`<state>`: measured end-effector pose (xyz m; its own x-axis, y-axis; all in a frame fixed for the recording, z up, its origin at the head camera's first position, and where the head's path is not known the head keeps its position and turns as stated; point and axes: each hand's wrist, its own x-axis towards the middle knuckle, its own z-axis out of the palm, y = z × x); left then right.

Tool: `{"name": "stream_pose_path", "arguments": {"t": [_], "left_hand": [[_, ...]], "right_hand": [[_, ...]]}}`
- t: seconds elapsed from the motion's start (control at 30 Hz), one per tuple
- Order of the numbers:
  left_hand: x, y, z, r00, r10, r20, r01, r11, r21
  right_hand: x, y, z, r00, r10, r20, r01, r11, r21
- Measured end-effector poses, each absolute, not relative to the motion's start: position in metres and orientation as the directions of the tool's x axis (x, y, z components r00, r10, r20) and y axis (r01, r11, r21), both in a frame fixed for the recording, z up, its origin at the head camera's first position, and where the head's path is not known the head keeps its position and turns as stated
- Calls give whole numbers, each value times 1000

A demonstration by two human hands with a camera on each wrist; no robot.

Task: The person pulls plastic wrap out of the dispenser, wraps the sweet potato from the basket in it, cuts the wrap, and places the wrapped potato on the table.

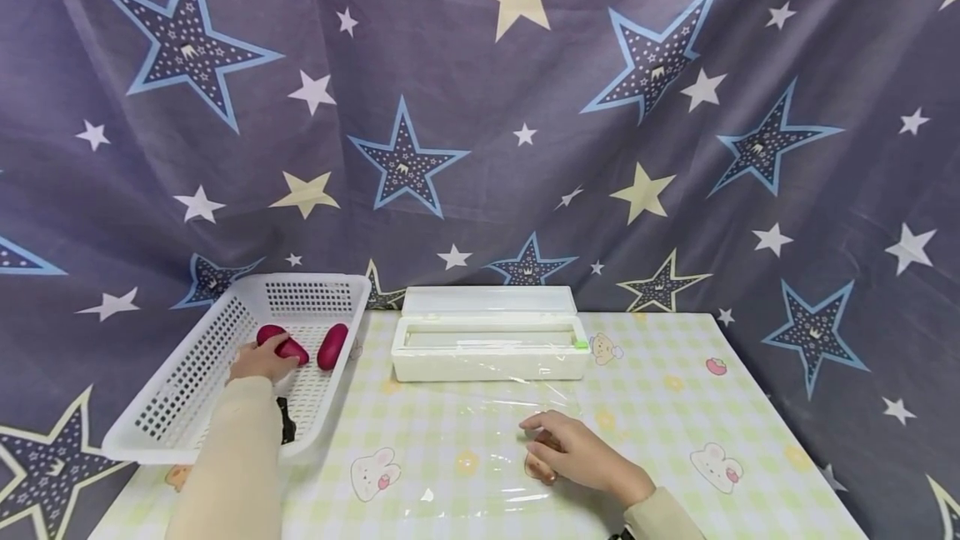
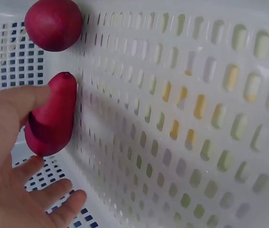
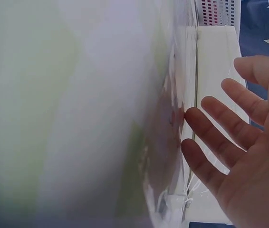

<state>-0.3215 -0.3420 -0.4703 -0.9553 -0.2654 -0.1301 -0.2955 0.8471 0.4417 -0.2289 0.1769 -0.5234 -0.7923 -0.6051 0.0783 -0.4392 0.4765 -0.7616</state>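
Inside the white plastic basket (image 1: 187, 357), my left hand (image 1: 262, 361) holds a magenta, eggplant-shaped vegetable (image 2: 53, 114) between thumb and fingers. A second magenta vegetable (image 1: 332, 347) lies by the basket's right wall; the left wrist view shows its rounded end. My right hand (image 1: 581, 452) is low over clear plastic film (image 1: 480, 482) spread on the table, its fingers extended. Beside that hand is a brown patch (image 1: 538, 467), partly hidden by it; I cannot tell what it is. In the right wrist view the fingertips (image 3: 191, 145) are right at the film's shiny surface.
A white cling film box (image 1: 491, 365) with its lid raised stands at the back of the table; a green piece (image 1: 581, 345) sits on its right front edge. A checked cloth (image 1: 660, 407) with cartoon prints covers the table. Behind hangs a star-patterned curtain (image 1: 480, 65).
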Motion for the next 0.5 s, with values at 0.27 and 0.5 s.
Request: {"name": "stream_pose_path", "arguments": {"t": [0.27, 0.5], "left_hand": [[-326, -346, -471, -965, -249, -89, -263, 881, 392], [-331, -353, -478, -964, -263, -29, -248, 862, 442]], "right_hand": [[-228, 178, -523, -786, -612, 86, -441, 458, -772], [-228, 178, -524, -792, -604, 86, -437, 463, -771]]}}
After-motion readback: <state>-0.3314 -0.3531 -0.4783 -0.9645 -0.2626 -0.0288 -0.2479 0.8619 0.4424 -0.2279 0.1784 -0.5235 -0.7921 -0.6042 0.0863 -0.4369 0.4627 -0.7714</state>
